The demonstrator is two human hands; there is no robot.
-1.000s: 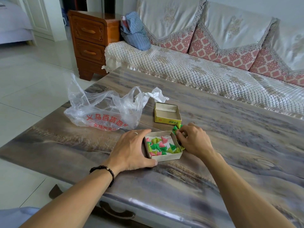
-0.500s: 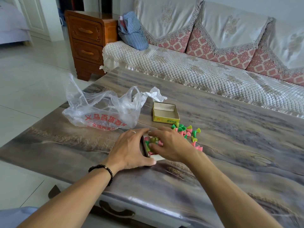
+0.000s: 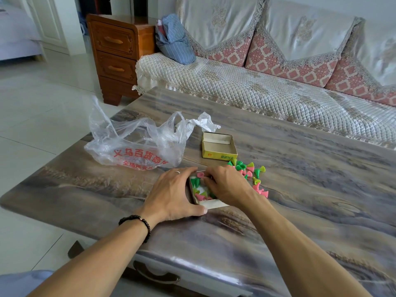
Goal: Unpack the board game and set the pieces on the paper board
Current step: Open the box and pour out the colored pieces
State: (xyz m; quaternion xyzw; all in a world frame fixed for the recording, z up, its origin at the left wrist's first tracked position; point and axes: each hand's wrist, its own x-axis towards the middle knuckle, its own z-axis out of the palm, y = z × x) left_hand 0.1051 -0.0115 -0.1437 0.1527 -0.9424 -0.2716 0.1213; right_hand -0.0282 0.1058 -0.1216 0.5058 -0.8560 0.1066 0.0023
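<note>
Box tray (image 3: 211,203) near worktop's (image 3: 310,189) front edge, steadied from its left by left hand (image 3: 173,192), fingers spread. Right hand (image 3: 228,185) directly over tray, fingers curled among pieces (image 3: 198,183); grip hidden. Unloaded pile (image 3: 249,170) just right.

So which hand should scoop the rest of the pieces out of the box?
The right hand: its fingers are already over the pieces in the box, while the left hand steadies the box's side.
</note>
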